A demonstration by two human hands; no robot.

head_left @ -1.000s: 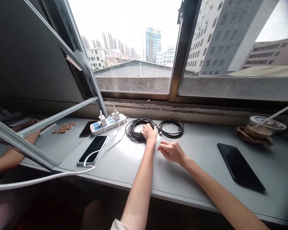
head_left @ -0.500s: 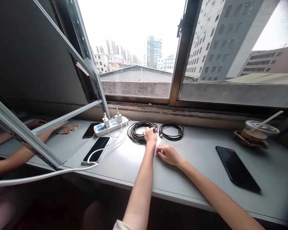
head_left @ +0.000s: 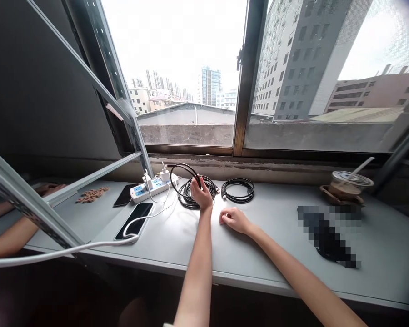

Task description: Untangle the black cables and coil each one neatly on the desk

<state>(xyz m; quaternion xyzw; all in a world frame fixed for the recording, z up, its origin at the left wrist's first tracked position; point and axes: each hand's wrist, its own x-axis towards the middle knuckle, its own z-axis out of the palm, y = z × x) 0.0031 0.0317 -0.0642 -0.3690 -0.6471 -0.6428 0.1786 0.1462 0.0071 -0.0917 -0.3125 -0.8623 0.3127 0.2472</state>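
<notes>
My left hand [head_left: 202, 195] is closed around a couple of loops of black cable [head_left: 174, 178], raised above the table. The rest of that cable lies in a larger coil under and beside the hand, partly hidden by it. Resting on the table, my right hand [head_left: 236, 220] has its fingers curled in, and nothing shows in them. A smaller coil of black cable [head_left: 238, 198], with plugs at its ends, lies just beyond the right hand, apart from it.
A white power strip [head_left: 150, 190] with chargers and a phone [head_left: 133, 222] on a white cord are at left. Metal shelf bars [head_left: 95, 175] cross there. Beyond them are small brown pieces [head_left: 92, 195] and another person's arm [head_left: 13, 238]. At right stands a drink cup [head_left: 350, 184] near a pixelated dark object.
My left hand has lifted some loops off the larger coil and turned upright. My right hand stays curled on the table. The view has shifted slightly.
</notes>
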